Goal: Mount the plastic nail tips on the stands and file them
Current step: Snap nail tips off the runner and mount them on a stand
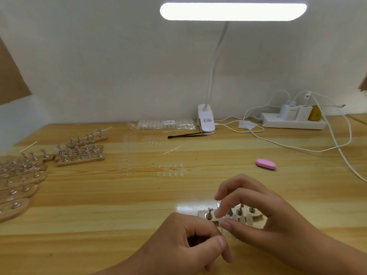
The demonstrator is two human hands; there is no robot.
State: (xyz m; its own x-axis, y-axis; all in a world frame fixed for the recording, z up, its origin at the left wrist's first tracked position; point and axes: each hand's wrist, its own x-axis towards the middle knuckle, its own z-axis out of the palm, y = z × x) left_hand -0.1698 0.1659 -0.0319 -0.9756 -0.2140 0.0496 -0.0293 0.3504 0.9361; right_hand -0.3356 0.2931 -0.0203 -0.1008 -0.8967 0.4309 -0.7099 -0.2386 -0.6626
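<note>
A single wide-angle camera sits on the person's head and looks forward and down across the wooden counter toward the white wall. The left hand and right hand are nearest the lens, at the lower centre and lower right of the frame. The lit lamp bar lies along the top edge.

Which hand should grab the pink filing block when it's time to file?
The right hand, probably. The pink filing block lies on that side, just beyond it. The left hand is farther away, and its fingers are curled as if pinching something small by the stand.
</note>
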